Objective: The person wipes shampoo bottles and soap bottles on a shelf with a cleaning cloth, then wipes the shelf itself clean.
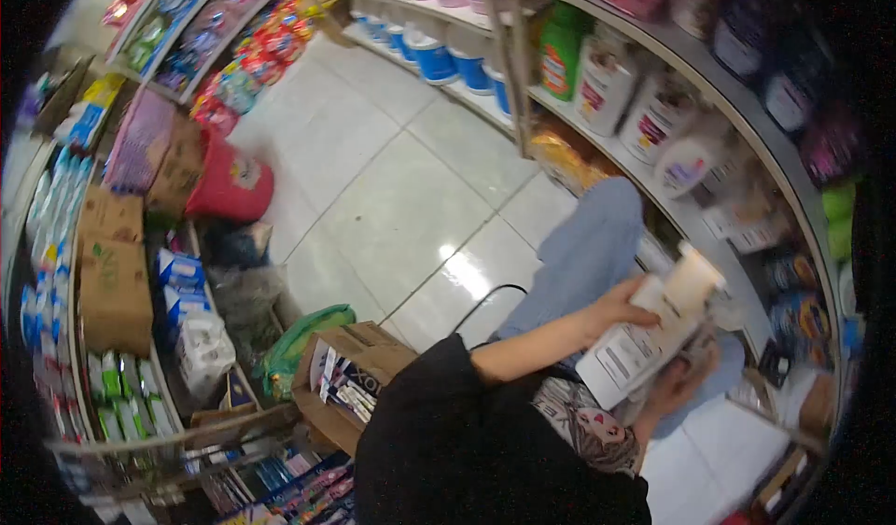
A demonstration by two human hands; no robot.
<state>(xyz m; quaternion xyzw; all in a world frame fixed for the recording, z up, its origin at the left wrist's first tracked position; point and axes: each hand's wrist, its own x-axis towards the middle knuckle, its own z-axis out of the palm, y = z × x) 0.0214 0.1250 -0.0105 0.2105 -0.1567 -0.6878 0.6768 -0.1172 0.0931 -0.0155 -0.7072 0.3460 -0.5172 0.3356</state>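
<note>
My left hand [621, 308] grips a white bottle [618, 366] with a printed label, its fingers wrapped over the side. The bottle lies tilted above my lap, and a pale cream-coloured part [693, 282] shows at its upper right; whether the two are one piece is unclear. Just below and beside the bottle is my right hand [686, 376], smeared by motion, so its fingers and anything in them cannot be made out. My legs in blue jeans [588, 236] are bent around the bottle.
Shelves with white bottles [605, 84] and a green bottle [562, 51] curve along the right. A red bin [233, 184], cardboard boxes [114, 282] and packets stand at left. An open carton [313, 394] sits beside my black sleeve. White floor tiles [401, 180] lie ahead.
</note>
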